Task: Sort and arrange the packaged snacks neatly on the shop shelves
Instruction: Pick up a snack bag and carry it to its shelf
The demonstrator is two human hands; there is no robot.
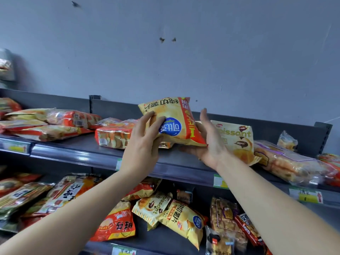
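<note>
A yellow chip bag (172, 115) with a red side band and a blue round logo is held upside down above the top shelf (73, 144). My left hand (143, 142) grips its left side, fingers curled on the front. My right hand (207, 140) cups its right and lower edge, palm up and fingers fairly straight. Just behind my right hand lies a cream croissant pack (237, 138). An orange-and-clear cracker pack (114, 137) lies on the shelf behind my left hand.
Orange rice-cracker packs (55, 124) pile at the top shelf's left; a long clear bread pack (287, 162) lies at its right. The lower shelf holds mixed bags, among them another yellow chip bag (185, 221). Price tags line the shelf edges.
</note>
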